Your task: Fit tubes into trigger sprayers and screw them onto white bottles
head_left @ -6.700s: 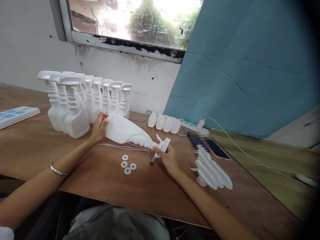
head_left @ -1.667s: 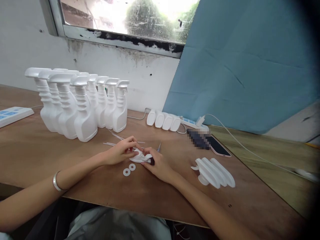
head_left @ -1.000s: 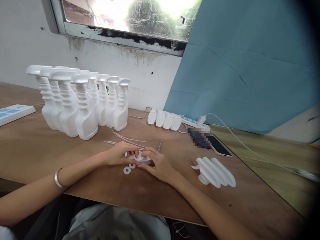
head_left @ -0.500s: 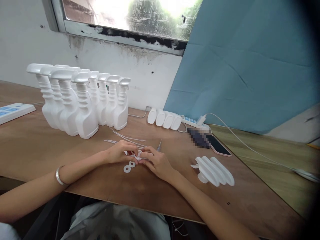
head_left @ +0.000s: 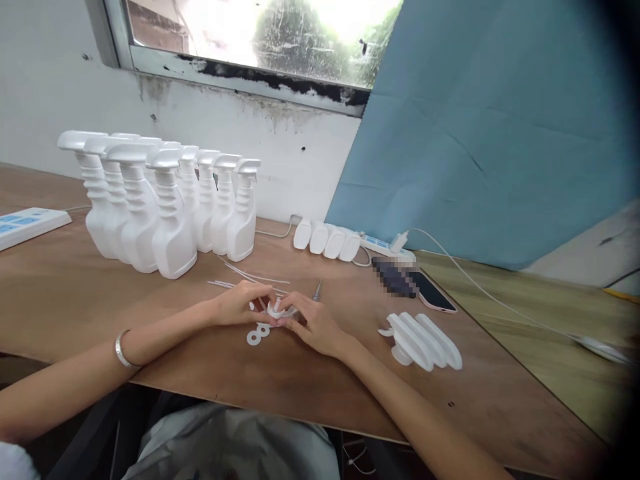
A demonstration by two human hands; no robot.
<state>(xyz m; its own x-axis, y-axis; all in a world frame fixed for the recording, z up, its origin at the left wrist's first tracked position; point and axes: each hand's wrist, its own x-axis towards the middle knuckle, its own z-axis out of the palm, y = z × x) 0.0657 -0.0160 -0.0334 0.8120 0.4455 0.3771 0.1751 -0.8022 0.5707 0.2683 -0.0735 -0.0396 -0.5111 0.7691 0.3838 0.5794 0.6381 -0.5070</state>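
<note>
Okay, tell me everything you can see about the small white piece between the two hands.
The white piece looks like smooth plastic, with a rounded, curved part showing between the fingers. The left hand and right hand both hold it by the fingertips, over the brown table. Fingers hide much of it, so its full shape can't be told.

Sprayer part [head_left: 275, 309] btwn L hand [head_left: 243, 303] & R hand [head_left: 316, 324], washers [head_left: 253, 343] in front, straws [head_left: 245, 273] behind, btls [head_left: 173, 243] L, spray heads [head_left: 425, 341] R
</note>
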